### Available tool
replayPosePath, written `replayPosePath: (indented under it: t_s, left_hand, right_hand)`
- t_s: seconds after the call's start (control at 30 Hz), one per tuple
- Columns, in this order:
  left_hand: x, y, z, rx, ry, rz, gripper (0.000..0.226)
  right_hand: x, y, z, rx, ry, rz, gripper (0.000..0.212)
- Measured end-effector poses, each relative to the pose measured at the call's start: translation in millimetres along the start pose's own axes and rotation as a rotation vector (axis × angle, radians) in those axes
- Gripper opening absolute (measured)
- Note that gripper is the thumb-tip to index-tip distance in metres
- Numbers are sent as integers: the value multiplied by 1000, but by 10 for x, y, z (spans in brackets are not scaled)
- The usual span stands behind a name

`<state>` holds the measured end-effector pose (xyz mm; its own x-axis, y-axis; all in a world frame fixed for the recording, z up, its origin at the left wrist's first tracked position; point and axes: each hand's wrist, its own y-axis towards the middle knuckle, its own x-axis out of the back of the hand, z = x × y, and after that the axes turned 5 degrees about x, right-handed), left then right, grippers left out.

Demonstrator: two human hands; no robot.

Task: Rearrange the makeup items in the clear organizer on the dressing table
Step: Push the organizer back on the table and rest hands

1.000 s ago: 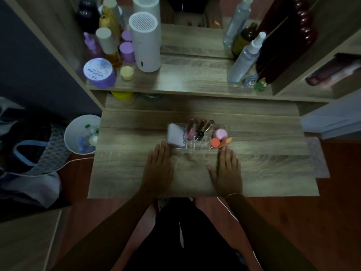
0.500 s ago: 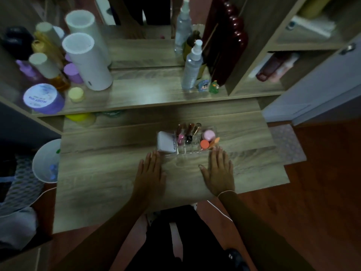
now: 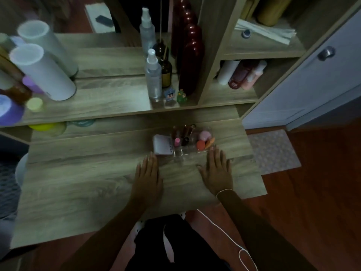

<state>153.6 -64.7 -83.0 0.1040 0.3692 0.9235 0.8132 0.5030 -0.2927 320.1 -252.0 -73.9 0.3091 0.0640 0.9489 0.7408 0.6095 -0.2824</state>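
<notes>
A clear organizer (image 3: 182, 153) sits on the wooden dressing table (image 3: 88, 182), just beyond my fingertips. In it lie a white compact (image 3: 162, 147) at the left, several lipstick-like tubes (image 3: 182, 134) in the middle, and a pink sponge (image 3: 205, 135), an orange-red sponge (image 3: 200, 145) and an orange sponge (image 3: 210, 142) at the right. My left hand (image 3: 148, 177) rests flat on the table, fingers apart, below the compact. Flat too is my right hand (image 3: 216, 172), its fingertips near the organizer's right front corner. Neither hand holds anything.
On the raised shelf behind stand a white cylinder (image 3: 42, 73), a clear spray bottle (image 3: 154, 77), a brown bottle (image 3: 166, 72), two small figurines (image 3: 175, 95) and a purple jar (image 3: 8, 111). A side cubby holds bottles (image 3: 242, 74). A mat (image 3: 272, 151) lies on the floor at right.
The view has swung right and tilted up, showing more of the shelf and side cubby. Both hands stay flat on the table in front of the organizer.
</notes>
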Motion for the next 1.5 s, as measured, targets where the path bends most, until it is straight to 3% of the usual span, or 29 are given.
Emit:
replayPosePath:
  t_s: [0.47,1.5]
  left_hand:
    - [-60,263,-495,44,-14,-17,68]
    - [0,437,-629,41,20,-38,65]
  right_hand:
    - [111,228,-474,26,77,-9,79]
    - [120,383,-646,42,85,-27,78]
